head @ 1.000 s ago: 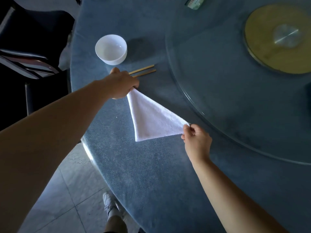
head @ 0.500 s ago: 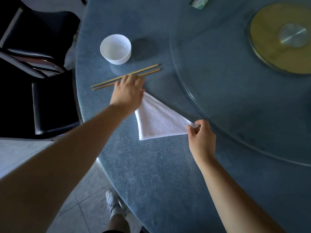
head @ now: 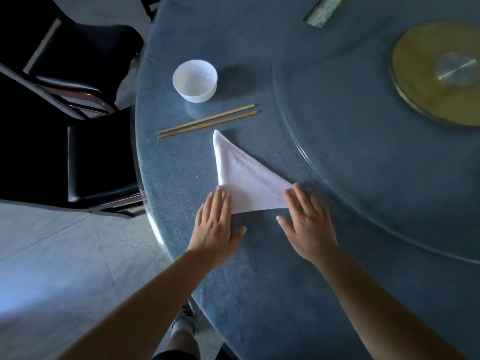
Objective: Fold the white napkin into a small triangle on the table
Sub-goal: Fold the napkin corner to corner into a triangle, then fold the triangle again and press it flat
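Observation:
The white napkin (head: 246, 178) lies flat on the blue table (head: 259, 281) as a triangle, its sharp tip pointing away toward the chopsticks. My left hand (head: 217, 227) rests palm down, fingers spread, with its fingertips on the napkin's near left corner. My right hand (head: 306, 224) lies flat too, fingers apart, its fingertips covering the near right corner. Neither hand grips the cloth.
A pair of wooden chopsticks (head: 207, 120) lies just beyond the napkin's tip, with a white bowl (head: 195, 80) behind them. A glass turntable (head: 363, 152) with a brass hub (head: 439, 71) fills the right. Dark chairs (head: 85, 141) stand left of the table edge.
Both hands let go of the napkin's corners and came back toward me. They now lie flat on its near corners; the left hand left the far tip.

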